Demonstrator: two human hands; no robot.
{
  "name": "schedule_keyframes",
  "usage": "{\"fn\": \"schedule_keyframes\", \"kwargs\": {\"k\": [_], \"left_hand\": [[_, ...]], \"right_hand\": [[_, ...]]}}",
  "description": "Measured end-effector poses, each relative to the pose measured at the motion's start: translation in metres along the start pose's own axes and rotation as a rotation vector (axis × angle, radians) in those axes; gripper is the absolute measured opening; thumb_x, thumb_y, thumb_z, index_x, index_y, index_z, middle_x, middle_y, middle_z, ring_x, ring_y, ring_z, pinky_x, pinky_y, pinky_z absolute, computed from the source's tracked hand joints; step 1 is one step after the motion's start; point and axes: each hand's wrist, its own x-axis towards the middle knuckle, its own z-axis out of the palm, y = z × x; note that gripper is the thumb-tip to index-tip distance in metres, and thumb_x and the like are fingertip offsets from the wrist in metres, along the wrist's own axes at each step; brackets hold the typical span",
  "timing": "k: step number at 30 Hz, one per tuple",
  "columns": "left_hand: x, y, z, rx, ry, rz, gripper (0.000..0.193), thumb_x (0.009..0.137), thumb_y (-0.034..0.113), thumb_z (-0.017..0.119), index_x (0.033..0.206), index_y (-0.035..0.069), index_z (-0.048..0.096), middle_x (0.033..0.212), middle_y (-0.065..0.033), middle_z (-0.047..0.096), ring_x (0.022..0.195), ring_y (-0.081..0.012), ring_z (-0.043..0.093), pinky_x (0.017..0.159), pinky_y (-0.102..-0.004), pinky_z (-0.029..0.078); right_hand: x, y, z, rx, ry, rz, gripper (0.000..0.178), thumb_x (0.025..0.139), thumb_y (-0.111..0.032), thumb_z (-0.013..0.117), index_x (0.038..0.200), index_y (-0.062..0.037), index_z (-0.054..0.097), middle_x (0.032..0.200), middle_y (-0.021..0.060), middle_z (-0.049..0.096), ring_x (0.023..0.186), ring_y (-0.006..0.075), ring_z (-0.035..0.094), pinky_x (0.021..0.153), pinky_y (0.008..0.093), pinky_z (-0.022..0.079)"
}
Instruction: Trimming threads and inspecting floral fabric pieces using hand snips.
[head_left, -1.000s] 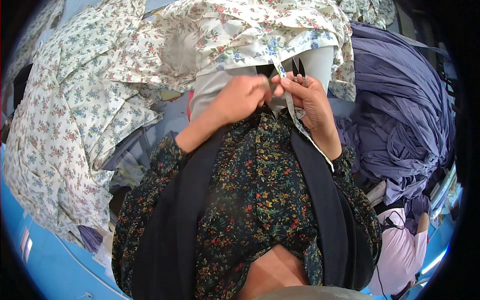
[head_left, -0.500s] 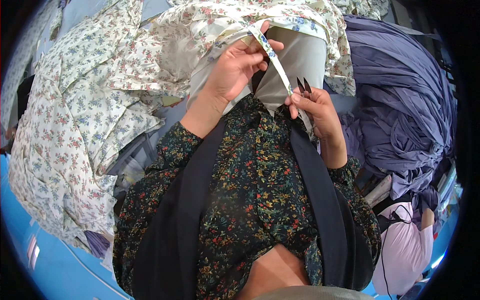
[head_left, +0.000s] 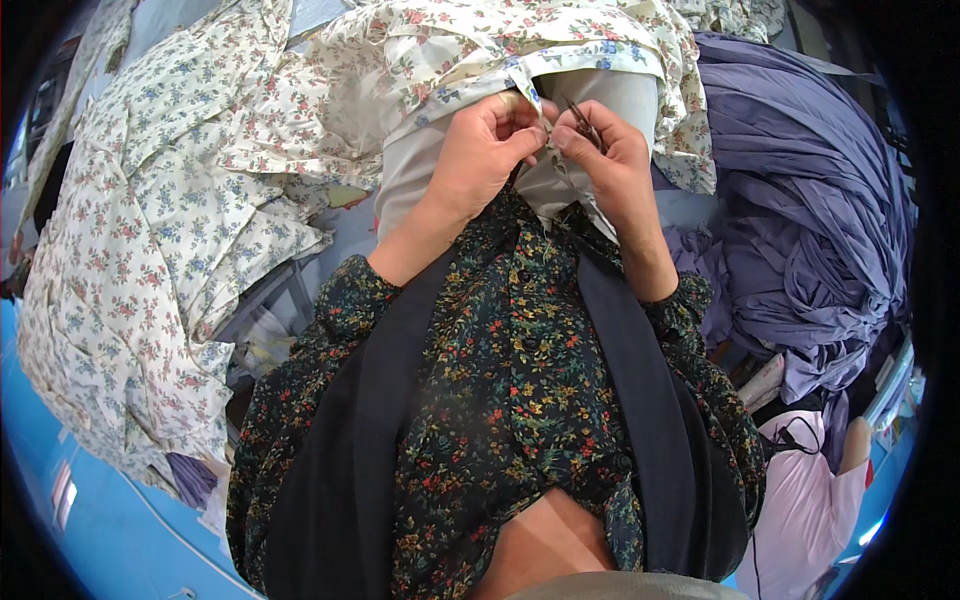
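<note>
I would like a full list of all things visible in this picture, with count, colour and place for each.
floral garment: one, cream with small flowers, across the lap at top centre; both hands work on its edge.
thread snips: one, dark metal, in the right hand.
floral fabric pile: one heap, cream with flowers, on the left.
purple fabric pile: one heap, purple, on the right.
pink cloth: one, pale pink, lower right.
floor: blue, lower left.
dark floral blouse: one, black with small flowers, worn, centre.
left hand: pinches the garment edge.
right hand: holds the snips at the same edge.
</note>
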Motion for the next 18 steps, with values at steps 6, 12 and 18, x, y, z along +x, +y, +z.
{"fn": "schedule_keyframes", "kwargs": {"k": [6, 12, 18], "left_hand": [[-0.001, 0.005, 0.005, -0.117, -0.030, -0.163, 0.009, 0.085, 0.004, 0.066, 0.090, -0.002, 0.063, 0.083, -0.0063, 0.065, 0.070, -0.0115, 0.060, 0.063, -0.0233, 0.049], [0.001, 0.004, 0.005, -0.241, 0.016, -0.290, 0.008, 0.084, 0.004, 0.066, 0.089, -0.002, 0.063, 0.079, -0.0069, 0.064, 0.069, -0.0128, 0.060, 0.062, -0.0239, 0.049], [0.000, 0.001, 0.010, -0.297, 0.022, -0.320, 0.008, 0.083, 0.004, 0.066, 0.088, -0.001, 0.063, 0.079, -0.0070, 0.064, 0.069, -0.0129, 0.060, 0.062, -0.0237, 0.048]], "right_hand": [[-0.002, 0.008, -0.012, 0.561, -0.052, 0.240, 0.014, 0.092, -0.018, 0.062, 0.090, -0.0052, 0.058, 0.071, -0.0059, 0.047, 0.054, 0.0001, 0.030, 0.050, 0.0188, 0.022], [-0.018, 0.001, -0.017, 0.040, 0.262, 0.041, 0.020, 0.097, -0.022, 0.056, 0.099, -0.0030, 0.062, 0.075, -0.0034, 0.053, 0.059, 0.0007, 0.041, 0.055, 0.0167, 0.030], [-0.032, 0.011, 0.004, -0.434, 0.298, -0.187, 0.018, 0.094, -0.021, 0.061, 0.098, -0.0035, 0.061, 0.070, 0.0044, 0.061, 0.064, 0.0092, 0.057, 0.057, 0.0253, 0.044]]}}
